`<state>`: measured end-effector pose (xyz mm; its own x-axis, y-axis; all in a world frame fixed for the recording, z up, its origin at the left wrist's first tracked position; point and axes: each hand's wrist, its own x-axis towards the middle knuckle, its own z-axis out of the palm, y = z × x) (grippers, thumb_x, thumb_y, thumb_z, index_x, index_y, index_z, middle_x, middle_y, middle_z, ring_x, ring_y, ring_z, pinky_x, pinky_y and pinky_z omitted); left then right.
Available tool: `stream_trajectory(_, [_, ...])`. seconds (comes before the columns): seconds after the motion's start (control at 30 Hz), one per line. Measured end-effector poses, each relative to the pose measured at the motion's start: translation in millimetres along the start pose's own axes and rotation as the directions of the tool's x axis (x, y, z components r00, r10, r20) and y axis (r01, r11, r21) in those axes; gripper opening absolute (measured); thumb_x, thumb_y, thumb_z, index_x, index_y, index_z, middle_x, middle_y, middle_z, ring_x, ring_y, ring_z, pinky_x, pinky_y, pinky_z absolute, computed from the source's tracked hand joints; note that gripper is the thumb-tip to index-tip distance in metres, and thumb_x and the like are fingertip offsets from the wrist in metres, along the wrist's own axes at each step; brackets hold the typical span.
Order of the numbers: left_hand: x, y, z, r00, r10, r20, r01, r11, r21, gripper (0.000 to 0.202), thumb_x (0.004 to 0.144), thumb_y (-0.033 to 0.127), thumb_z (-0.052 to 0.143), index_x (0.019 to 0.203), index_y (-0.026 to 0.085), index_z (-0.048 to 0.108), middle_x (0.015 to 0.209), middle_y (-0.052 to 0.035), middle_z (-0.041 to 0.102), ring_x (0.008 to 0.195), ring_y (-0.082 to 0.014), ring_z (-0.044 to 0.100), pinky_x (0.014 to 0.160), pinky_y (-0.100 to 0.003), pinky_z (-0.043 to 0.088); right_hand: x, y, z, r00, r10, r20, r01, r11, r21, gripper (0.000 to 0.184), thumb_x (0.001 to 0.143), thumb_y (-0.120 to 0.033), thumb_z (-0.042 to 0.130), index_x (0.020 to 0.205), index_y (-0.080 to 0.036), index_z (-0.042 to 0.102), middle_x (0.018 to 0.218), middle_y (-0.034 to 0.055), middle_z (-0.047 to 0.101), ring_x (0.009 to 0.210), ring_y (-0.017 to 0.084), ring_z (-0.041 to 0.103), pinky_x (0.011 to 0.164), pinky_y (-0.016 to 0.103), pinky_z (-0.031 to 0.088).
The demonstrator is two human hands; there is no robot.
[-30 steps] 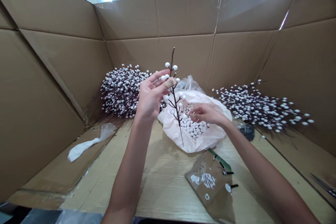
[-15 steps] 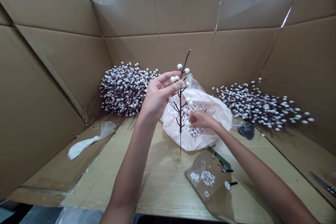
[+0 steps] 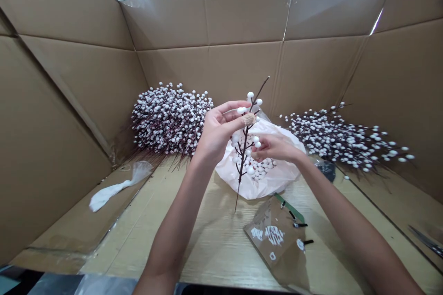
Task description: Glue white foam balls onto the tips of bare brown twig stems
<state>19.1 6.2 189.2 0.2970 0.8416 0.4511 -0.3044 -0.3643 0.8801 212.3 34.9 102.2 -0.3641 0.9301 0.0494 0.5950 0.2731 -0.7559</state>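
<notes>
Since the earlier frame, the berry spray (image 3: 245,152) had shifted toward the right of centre and leaned further, its tip pointing to the upper right. The left hand (image 3: 218,131), a beige bandage (image 3: 248,119) on one finger, pinched it narrowly near the top, apparently keeping the stem raised and clear of the table. The right hand (image 3: 275,147) was narrowed, its fingertips (image 3: 259,146) just beside the white berries; whether they gripped one, I cannot tell. Below, at centre, a plastic bag (image 3: 263,184) lay open around loose white berries (image 3: 261,163). Bundled berry sprays (image 3: 169,120) sat left of centre, with another bundle (image 3: 346,143) at the right, against the cardboard walls (image 3: 207,18).
</notes>
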Motion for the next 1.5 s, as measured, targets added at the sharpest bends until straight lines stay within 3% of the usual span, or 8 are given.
stream_trajectory(0.13, [-1, -4, 3.3, 1.000, 0.006, 0.001, -0.006, 1.000, 0.016, 0.021, 0.061, 0.018, 0.077, 0.081, 0.020, 0.072, 0.068, -0.0024, 0.068, 0.062, -0.0146, 0.064, 0.060, -0.028, 0.051, -27, -29, -24, 0.973, -0.141, -0.183, 0.199, 0.916, 0.349, 0.030, 0.079, -0.041, 0.068, 0.094, -0.015, 0.070, 0.090, 0.0064, 0.068, 0.076, 0.012, 0.061, 0.071, 0.026, 0.052])
stream_trajectory(0.3, [-3, -8, 9.6, 1.000, 0.020, 0.017, -0.020, 1.000, -0.003, 0.021, 0.059, 0.018, 0.079, 0.078, 0.020, 0.071, 0.068, -0.0015, 0.068, 0.061, -0.0136, 0.063, 0.061, -0.028, 0.052, -54, -59, -29, 0.827, -0.186, -0.530, 0.468, 0.752, 0.465, 0.026, 0.077, -0.036, 0.074, 0.098, -0.021, 0.070, 0.087, 0.0020, 0.067, 0.070, 0.010, 0.060, 0.072, 0.028, 0.054])
stream_trajectory(0.4, [-5, -8, 13.7, 0.999, 0.034, 0.021, -0.034, 0.999, -0.003, 0.022, 0.058, 0.017, 0.079, 0.078, 0.020, 0.071, 0.070, -0.0011, 0.068, 0.063, -0.0136, 0.064, 0.065, -0.028, 0.053, -60, -72, -23, 0.757, -0.176, -0.630, 0.548, 0.695, 0.465, 0.021, 0.072, -0.035, 0.078, 0.085, -0.022, 0.067, 0.079, -0.0006, 0.065, 0.068, 0.011, 0.061, 0.070, 0.029, 0.056])
stream_trajectory(0.6, [-7, -6, 19.1, 0.996, 0.085, 0.018, -0.084, 0.996, -0.010, 0.020, 0.059, 0.014, 0.078, 0.077, 0.019, 0.071, 0.072, -0.0010, 0.069, 0.068, -0.0137, 0.065, 0.071, -0.028, 0.054, -61, -77, -16, 0.740, -0.150, -0.656, 0.564, 0.671, 0.482, 0.024, 0.065, -0.034, 0.083, 0.082, -0.026, 0.068, 0.083, -0.0022, 0.070, 0.079, 0.015, 0.068, 0.080, 0.036, 0.058])
stream_trajectory(0.77, [-9, -7, 20.2, 0.996, 0.087, 0.008, -0.087, 0.996, -0.003, 0.020, 0.059, 0.016, 0.079, 0.077, 0.019, 0.070, 0.072, -0.0011, 0.069, 0.068, -0.0143, 0.065, 0.070, -0.029, 0.055, -62, -77, -17, 0.731, -0.168, -0.661, 0.581, 0.661, 0.475, 0.022, 0.070, -0.039, 0.079, 0.085, -0.027, 0.070, 0.086, -0.0008, 0.071, 0.084, 0.017, 0.069, 0.088, 0.041, 0.057])
stream_trajectory(0.97, [-11, -6, 21.5, 0.994, 0.110, 0.027, -0.110, 0.994, -0.004, 0.019, 0.061, 0.014, 0.078, 0.077, 0.019, 0.070, 0.073, -0.0009, 0.069, 0.068, -0.0132, 0.065, 0.070, -0.027, 0.056, -61, -81, -13, 0.723, -0.125, -0.679, 0.574, 0.656, 0.490, 0.017, 0.076, -0.038, 0.074, 0.082, -0.023, 0.069, 0.080, 0.0002, 0.069, 0.069, 0.013, 0.065, 0.074, 0.033, 0.059])
stream_trajectory(1.17, [-12, -6, 23.5, 0.990, 0.138, 0.036, -0.138, 0.990, 0.013, 0.020, 0.061, 0.016, 0.080, 0.078, 0.018, 0.070, 0.072, -0.0011, 0.070, 0.068, -0.0135, 0.066, 0.070, -0.026, 0.057, -60, -85, -8, 0.651, -0.201, -0.732, 0.620, 0.698, 0.359, 0.022, 0.078, -0.044, 0.071, 0.082, -0.023, 0.066, 0.086, 0.0021, 0.070, 0.086, 0.018, 0.069, 0.085, 0.038, 0.057])
stream_trajectory(1.5, [-12, -6, 25.3, 0.988, 0.156, 0.013, -0.157, 0.986, 0.063, 0.020, 0.061, 0.014, 0.078, 0.078, 0.017, 0.069, 0.076, -0.0028, 0.072, 0.070, -0.0150, 0.067, 0.068, -0.026, 0.057, -59, -84, -5, 0.625, -0.227, -0.747, 0.640, 0.698, 0.323, 0.018, 0.079, -0.039, 0.071, 0.082, -0.021, 0.068, 0.083, 0.0027, 0.072, 0.082, 0.018, 0.070, 0.083, 0.039, 0.058])
